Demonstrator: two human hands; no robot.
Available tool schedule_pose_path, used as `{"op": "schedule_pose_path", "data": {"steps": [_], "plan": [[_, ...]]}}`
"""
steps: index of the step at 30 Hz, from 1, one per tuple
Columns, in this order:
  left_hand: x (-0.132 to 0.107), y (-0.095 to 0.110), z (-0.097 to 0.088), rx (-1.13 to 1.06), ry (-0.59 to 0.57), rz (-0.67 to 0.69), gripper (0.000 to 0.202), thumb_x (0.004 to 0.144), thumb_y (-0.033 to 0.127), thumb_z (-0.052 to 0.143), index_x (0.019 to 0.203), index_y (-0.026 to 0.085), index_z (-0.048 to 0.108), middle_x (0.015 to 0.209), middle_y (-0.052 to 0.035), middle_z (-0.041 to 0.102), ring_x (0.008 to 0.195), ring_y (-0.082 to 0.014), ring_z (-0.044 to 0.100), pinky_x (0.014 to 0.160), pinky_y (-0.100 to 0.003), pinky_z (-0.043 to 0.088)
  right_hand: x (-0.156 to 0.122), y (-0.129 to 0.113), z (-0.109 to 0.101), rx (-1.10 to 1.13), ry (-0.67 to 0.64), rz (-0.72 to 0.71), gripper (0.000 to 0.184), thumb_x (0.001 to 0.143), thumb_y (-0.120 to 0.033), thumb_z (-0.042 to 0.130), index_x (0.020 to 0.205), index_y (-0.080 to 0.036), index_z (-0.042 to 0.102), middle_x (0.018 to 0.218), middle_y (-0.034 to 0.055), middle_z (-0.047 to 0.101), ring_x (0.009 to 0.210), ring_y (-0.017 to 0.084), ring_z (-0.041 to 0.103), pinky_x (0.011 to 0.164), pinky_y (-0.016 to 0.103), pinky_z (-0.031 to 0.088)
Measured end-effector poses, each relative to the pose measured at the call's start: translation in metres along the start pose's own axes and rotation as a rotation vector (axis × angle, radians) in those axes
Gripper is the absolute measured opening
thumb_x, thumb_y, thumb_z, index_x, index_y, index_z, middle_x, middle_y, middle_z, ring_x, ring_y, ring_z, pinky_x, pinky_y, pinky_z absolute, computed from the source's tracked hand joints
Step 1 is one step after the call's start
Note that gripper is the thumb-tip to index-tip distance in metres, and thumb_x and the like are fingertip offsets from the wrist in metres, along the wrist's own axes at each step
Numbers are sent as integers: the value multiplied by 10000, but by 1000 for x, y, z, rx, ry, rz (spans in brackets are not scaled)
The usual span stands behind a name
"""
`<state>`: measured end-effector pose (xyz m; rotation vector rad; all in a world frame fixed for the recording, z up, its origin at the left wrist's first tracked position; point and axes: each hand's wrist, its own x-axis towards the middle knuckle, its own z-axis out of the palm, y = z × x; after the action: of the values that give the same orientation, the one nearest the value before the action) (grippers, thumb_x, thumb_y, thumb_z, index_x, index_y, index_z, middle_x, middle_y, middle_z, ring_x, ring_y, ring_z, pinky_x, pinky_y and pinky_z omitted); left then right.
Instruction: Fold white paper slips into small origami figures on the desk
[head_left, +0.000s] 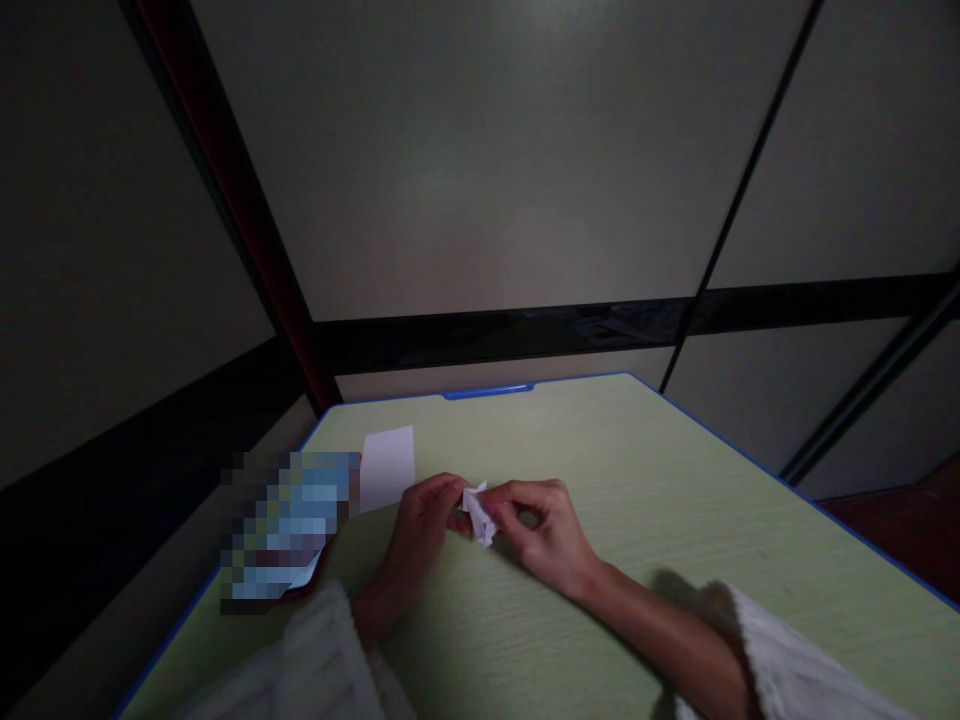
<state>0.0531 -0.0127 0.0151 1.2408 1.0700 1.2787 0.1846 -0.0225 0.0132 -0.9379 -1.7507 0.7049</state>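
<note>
A small folded piece of white paper (481, 518) is held between my two hands, just above the table top. My left hand (424, 520) pinches its left edge with thumb and fingers. From the other side, my right hand (546, 530) grips the paper between thumb and forefinger, the remaining fingers curled. Creases and pointed corners show on the paper, but its exact folded shape is too small to make out. Behind my left hand lies a flat white sheet of paper (388, 466).
The pale wood-grain table (675, 520) has a blue rim, with a blue slot piece (488, 392) at its far edge. On the left lies a pixelated, flat object with a dark red edge (296, 530). Large grey panels with black bands (495, 335) stand behind the table.
</note>
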Motion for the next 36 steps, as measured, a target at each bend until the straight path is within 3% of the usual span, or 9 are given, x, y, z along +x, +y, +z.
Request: {"op": "schedule_pose_path", "data": {"steps": [7,25,30,36], "plan": [[1,-1,0,-131,-44,-80,145,624,256,529,534,145,555,515,7,560,483,-122,526,397,-197,433,1,1,0,-2,21,30,218,721,-214,444,609,-118,604,502,14,544,446,76,438,434,176,342],[1,0,0,-64,-79,-87,151,593,233,568,495,118,573,467,-1,565,448,-108,502,424,-202,424,0,2,0,-144,7,-68,243,734,-201,414,533,-119,522,451,-21,457,411,45,363,410,152,287],[0,3,2,25,-71,-68,163,612,231,538,489,126,558,448,18,546,426,-99,490,425,-201,413,0,1,-1,-162,1,-84,240,735,-193,413,528,-122,510,447,-24,452,408,44,368,411,151,291],[-2,6,2,126,-40,57,219,633,241,517,438,139,518,386,40,490,405,-81,452,422,-177,367,0,3,1,-126,-8,-71,203,741,-205,421,597,-122,538,492,-10,506,436,54,422,430,150,331]]}}
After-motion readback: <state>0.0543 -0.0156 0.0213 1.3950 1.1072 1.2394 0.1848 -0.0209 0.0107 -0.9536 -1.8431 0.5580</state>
